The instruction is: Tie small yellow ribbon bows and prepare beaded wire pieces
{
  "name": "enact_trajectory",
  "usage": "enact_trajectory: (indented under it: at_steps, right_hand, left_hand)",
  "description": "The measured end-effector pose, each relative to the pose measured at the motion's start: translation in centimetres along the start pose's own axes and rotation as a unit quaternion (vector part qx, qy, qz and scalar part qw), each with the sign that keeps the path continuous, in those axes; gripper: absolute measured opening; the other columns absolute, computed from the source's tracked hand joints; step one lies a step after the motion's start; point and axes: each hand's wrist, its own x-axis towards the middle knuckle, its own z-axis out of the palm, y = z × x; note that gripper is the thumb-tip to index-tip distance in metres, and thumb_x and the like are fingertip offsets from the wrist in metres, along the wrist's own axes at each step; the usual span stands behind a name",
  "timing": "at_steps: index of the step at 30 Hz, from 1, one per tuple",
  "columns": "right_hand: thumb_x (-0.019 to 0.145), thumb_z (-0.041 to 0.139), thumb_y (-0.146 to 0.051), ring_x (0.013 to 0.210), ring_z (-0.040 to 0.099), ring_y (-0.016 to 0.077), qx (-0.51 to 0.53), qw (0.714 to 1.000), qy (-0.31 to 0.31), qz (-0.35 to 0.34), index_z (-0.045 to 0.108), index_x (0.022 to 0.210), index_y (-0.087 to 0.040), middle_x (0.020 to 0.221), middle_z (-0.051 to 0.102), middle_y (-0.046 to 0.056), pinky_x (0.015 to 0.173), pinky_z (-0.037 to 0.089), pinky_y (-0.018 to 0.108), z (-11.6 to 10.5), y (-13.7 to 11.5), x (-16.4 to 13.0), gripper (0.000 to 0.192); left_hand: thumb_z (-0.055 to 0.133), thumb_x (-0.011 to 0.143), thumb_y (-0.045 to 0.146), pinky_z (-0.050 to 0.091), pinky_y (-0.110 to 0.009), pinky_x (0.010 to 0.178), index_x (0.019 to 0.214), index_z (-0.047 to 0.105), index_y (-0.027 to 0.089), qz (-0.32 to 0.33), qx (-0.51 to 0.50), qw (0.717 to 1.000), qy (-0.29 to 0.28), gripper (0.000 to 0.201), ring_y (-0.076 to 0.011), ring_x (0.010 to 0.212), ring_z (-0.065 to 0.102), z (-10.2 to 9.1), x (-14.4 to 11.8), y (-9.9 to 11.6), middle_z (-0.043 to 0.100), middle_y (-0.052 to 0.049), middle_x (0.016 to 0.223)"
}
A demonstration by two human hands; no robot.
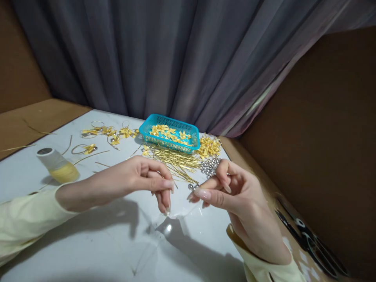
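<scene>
My left hand (154, 182) hovers over the middle of the white tabletop, its thumb and index finger pinched together. A short dark wire-like end shows beside those fingertips; what they grip is too small to make out. To its right, my right hand (232, 196) is closed in a pinch, with a few small silver bells (192, 187) at the tips of thumb and index finger. Behind it lies a pile of similar silver bells (209, 167). Gold twist ties (176, 158) are heaped just beyond both hands. Yellow ribbon-like flowers (209, 147) form a pile at the back right.
A turquoise basket (142, 131) with yellow flowers stands at the back. Flower pieces with wire loops (126, 132) lie at back left. A white-capped bottle (57, 164) with yellow contents stands left. Black-handled scissors (311, 239) lie right, beside a brown panel (329, 117). A grey curtain (152, 58) hangs behind.
</scene>
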Motion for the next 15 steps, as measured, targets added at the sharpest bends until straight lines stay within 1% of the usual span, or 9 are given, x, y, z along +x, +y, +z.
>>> enact_trajectory:
  at_steps: [1, 3, 5, 6, 7, 8, 10, 13, 15]
  right_hand:
    - [0.063, 0.080, -0.011, 0.064, 0.070, 0.0184, 0.000, 1.000, 0.016, -0.004, 0.038, 0.061, -0.021, 0.062, 0.074, 0.003, 0.059, 0.051, 0.027, -0.1, 0.6, -0.1, 0.043]
    - [0.065, 0.080, -0.015, 0.085, 0.071, 0.0216, 0.008, 0.998, 0.053, -0.013, 0.038, 0.061, -0.022, 0.065, 0.075, 0.003, 0.077, 0.051, 0.033, -0.2, 1.8, -0.3, 0.043]
    - [0.067, 0.079, -0.016, 0.104, 0.065, 0.0229, 0.025, 0.996, 0.082, -0.017, 0.039, 0.060, -0.023, 0.066, 0.075, 0.002, 0.089, 0.047, 0.037, 0.1, 2.9, -0.8, 0.042]
    - [0.067, 0.079, -0.017, 0.110, 0.062, 0.0230, 0.035, 0.995, 0.090, -0.012, 0.039, 0.060, -0.023, 0.066, 0.075, 0.002, 0.093, 0.045, 0.039, 0.2, 3.4, -1.0, 0.041]
    - [0.068, 0.079, -0.017, 0.114, 0.060, 0.0230, 0.045, 0.995, 0.093, -0.004, 0.039, 0.060, -0.023, 0.066, 0.075, 0.002, 0.096, 0.042, 0.040, 0.3, 3.9, -1.2, 0.041]
    - [0.068, 0.079, -0.017, 0.116, 0.059, 0.0229, 0.054, 0.994, 0.098, 0.003, 0.038, 0.060, -0.023, 0.066, 0.075, 0.001, 0.098, 0.041, 0.041, 0.4, 4.2, -1.4, 0.042]
    - [0.068, 0.079, -0.019, 0.116, 0.058, 0.0222, 0.072, 0.990, 0.118, 0.017, 0.037, 0.060, -0.023, 0.067, 0.075, 0.001, 0.099, 0.039, 0.041, 0.2, 4.9, -1.7, 0.042]
    - [0.067, 0.079, -0.018, 0.113, 0.059, 0.0203, 0.094, 0.983, 0.150, 0.037, 0.038, 0.061, -0.023, 0.067, 0.075, 0.000, 0.098, 0.039, 0.039, -0.3, 5.5, -2.1, 0.042]
    - [0.065, 0.080, -0.017, 0.109, 0.061, 0.0206, 0.110, 0.980, 0.155, 0.060, 0.039, 0.062, -0.023, 0.063, 0.073, -0.001, 0.097, 0.040, 0.039, -0.8, 5.9, -2.3, 0.042]
  left_hand:
    - [0.058, 0.089, 0.028, 0.049, -0.025, 0.076, 0.078, 0.062, 0.018, 0.006, -0.010, 1.000, -0.007, 0.015, -0.0141, 0.075, 0.069, -0.6, 0.3, -0.6, 0.074, 0.001, 0.075]
    - [0.064, 0.085, 0.027, 0.044, -0.030, 0.091, 0.074, 0.066, 0.017, 0.014, 0.015, 0.999, -0.028, 0.015, -0.0177, 0.101, 0.064, -1.2, 0.9, -1.6, 0.073, -0.003, 0.101]
    - [0.069, 0.081, 0.024, 0.032, -0.032, 0.106, 0.071, 0.069, 0.018, 0.031, 0.054, 0.996, -0.065, 0.012, -0.0202, 0.126, 0.048, -0.9, 1.5, -2.1, 0.061, -0.003, 0.127]
    - [0.070, 0.080, 0.023, 0.028, -0.032, 0.108, 0.071, 0.070, 0.018, 0.040, 0.062, 0.993, -0.089, 0.010, -0.0202, 0.130, 0.043, -0.4, 1.7, -2.2, 0.057, -0.002, 0.132]
    - [0.070, 0.080, 0.023, 0.029, -0.031, 0.108, 0.072, 0.071, 0.018, 0.046, 0.057, 0.991, -0.113, 0.009, -0.0197, 0.128, 0.044, 0.1, 2.0, -2.3, 0.058, -0.002, 0.131]
    - [0.069, 0.081, 0.023, 0.034, -0.030, 0.104, 0.074, 0.071, 0.018, 0.046, 0.040, 0.989, -0.134, 0.009, -0.0189, 0.121, 0.051, 0.7, 2.2, -2.4, 0.062, -0.003, 0.124]
    - [0.065, 0.084, 0.022, 0.045, -0.028, 0.090, 0.078, 0.071, 0.017, 0.036, -0.015, 0.987, -0.159, 0.010, -0.0170, 0.100, 0.062, 1.8, 2.7, -2.7, 0.070, -0.005, 0.106]
    - [0.062, 0.086, 0.021, 0.048, -0.024, 0.078, 0.078, 0.069, 0.014, 0.027, -0.061, 0.988, -0.139, 0.013, -0.0138, 0.081, 0.064, 3.0, 3.1, -3.6, 0.072, -0.005, 0.083]
    - [0.064, 0.084, 0.024, 0.048, -0.022, 0.070, 0.074, 0.067, 0.013, 0.002, -0.075, 0.990, -0.122, 0.016, -0.0116, 0.069, 0.063, 3.4, 3.2, -4.1, 0.069, -0.002, 0.071]
